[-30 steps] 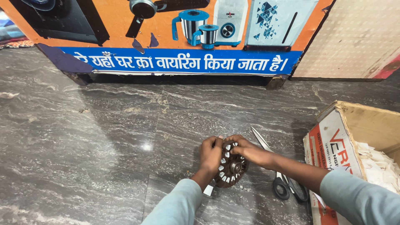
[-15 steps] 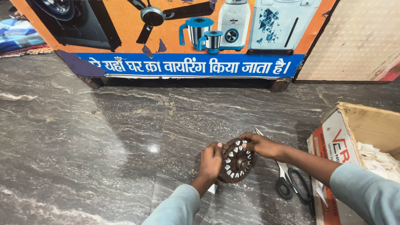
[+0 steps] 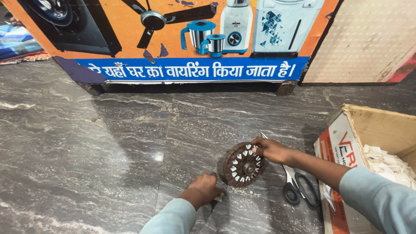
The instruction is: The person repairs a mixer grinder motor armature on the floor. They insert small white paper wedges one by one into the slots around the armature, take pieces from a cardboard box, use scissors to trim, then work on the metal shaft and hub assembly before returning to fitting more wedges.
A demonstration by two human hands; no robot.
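My right hand (image 3: 272, 150) grips the tilted round motor core (image 3: 242, 164) at its far-right rim; my left hand (image 3: 203, 190), just near-left, presses white scraps (image 3: 218, 198).

This looks like a small electrical repair shop. At the far side stands an orange and blue advertising board (image 3: 182, 39) picturing a ceiling fan, mixer-grinders and a stove. On the grey marble floor (image 3: 86, 151) lie a brown round slotted motor stator (image 3: 242, 164), black-handled scissors (image 3: 299, 188) and, at the right, an open cardboard box of white paper slips (image 3: 381, 143).

Glossy grey marble floor (image 3: 108, 164)
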